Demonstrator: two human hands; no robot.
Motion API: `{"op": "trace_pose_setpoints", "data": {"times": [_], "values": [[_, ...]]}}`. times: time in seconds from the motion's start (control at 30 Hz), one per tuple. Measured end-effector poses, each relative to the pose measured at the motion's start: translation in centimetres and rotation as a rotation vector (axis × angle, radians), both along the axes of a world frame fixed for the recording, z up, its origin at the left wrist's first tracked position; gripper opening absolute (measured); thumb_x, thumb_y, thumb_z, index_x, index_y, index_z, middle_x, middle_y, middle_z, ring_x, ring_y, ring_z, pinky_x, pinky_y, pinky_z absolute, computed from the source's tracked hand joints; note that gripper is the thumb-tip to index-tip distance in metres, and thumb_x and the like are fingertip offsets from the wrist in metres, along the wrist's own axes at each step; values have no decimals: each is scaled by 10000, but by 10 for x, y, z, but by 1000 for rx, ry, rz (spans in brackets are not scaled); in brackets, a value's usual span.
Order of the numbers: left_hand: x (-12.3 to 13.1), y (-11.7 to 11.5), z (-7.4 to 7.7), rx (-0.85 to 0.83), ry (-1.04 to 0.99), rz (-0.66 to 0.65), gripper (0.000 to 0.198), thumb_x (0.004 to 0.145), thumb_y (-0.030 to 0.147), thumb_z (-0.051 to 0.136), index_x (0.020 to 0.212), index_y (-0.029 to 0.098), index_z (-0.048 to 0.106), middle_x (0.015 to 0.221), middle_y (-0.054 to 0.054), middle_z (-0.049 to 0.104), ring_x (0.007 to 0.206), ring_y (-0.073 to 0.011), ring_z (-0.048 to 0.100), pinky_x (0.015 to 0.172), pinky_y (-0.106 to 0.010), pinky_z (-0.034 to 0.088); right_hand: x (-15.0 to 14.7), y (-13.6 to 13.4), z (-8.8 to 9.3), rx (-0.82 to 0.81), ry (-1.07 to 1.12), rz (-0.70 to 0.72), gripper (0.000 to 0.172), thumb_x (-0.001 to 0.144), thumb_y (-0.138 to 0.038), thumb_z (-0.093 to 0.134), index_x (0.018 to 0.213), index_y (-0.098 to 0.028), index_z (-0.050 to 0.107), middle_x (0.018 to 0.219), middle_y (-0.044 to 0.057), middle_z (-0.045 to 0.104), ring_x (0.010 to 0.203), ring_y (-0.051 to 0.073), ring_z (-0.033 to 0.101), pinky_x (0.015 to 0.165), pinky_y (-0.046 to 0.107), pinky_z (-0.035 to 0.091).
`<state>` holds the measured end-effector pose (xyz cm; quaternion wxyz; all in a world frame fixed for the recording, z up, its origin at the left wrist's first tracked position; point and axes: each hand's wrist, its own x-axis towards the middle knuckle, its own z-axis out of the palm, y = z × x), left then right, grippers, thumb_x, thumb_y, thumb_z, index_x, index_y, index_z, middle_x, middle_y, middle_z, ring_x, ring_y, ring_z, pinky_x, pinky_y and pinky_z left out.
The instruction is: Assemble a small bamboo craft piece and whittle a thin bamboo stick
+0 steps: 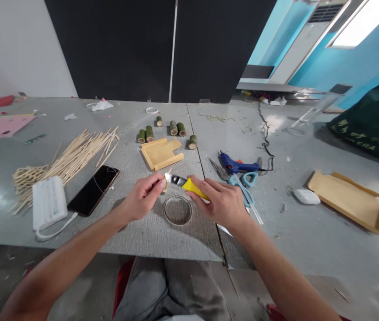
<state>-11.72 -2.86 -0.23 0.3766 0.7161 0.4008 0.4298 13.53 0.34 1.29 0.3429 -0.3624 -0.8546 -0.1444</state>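
My right hand (221,203) grips a yellow utility knife (189,185) whose blade points left. My left hand (144,194) pinches a small pale piece (165,183) right at the blade's tip. Both hands hover above a roll of clear tape (177,209) lying flat on the grey table (162,240). Just beyond the hands lies a yellowish cut card piece (160,153) with a rolled edge. Several short green bamboo sections (176,129) stand behind it.
A heap of thin bamboo sticks (72,156), a white power bank (48,201) and a black phone (93,189) lie at the left. Blue glue gun (238,166), scissors (244,187), a white case (306,196) and a brown envelope (350,198) lie at the right. Pink paper (0,125) sits far left.
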Motion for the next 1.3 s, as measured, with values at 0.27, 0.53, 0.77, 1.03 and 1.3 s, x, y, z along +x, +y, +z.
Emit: {"op": "trace_pose_setpoints", "data": {"times": [0.27, 0.53, 0.77, 1.03, 1.3], "values": [[4, 2, -3, -65, -49, 58, 293, 1045, 399, 482, 840, 191, 506, 635, 60, 344, 541, -87, 281, 506, -249, 231, 10, 0, 4, -42, 132, 100, 314, 991, -334, 574, 1219, -148, 684, 869, 57, 776, 509, 88, 586, 484, 219, 428], [4, 1, -5, -22, -35, 80, 215, 1030, 337, 512, 880, 186, 546, 660, 50, 417, 560, -87, 331, 513, -234, 256, -7, -9, 2, -105, -25, 176, 322, 1022, -351, 555, 1236, -137, 664, 775, 10, 731, 515, 87, 553, 494, 230, 373], [4, 1, -4, 61, -7, 83, 173, 1034, 269, 488, 882, 192, 522, 662, 56, 421, 560, -83, 339, 519, -231, 260, -3, -8, 0, -111, -59, 158, 331, 1026, -369, 545, 1249, -155, 665, 764, -3, 733, 528, 91, 575, 498, 240, 369], [3, 2, -4, 126, 39, 83, 231, 1053, 300, 455, 846, 202, 488, 603, 71, 350, 507, -83, 300, 497, -241, 238, -5, -6, 1, 12, -41, -50, 322, 1010, -388, 578, 1209, -170, 706, 736, 8, 731, 526, 116, 603, 480, 257, 365], [5, 2, -6, -4, -27, 101, 293, 1052, 383, 461, 823, 202, 484, 627, 56, 348, 536, -95, 298, 511, -254, 242, 17, 6, 3, -6, 172, -10, 300, 984, -333, 587, 1189, -139, 687, 876, 72, 775, 582, 117, 647, 518, 224, 446]]}}
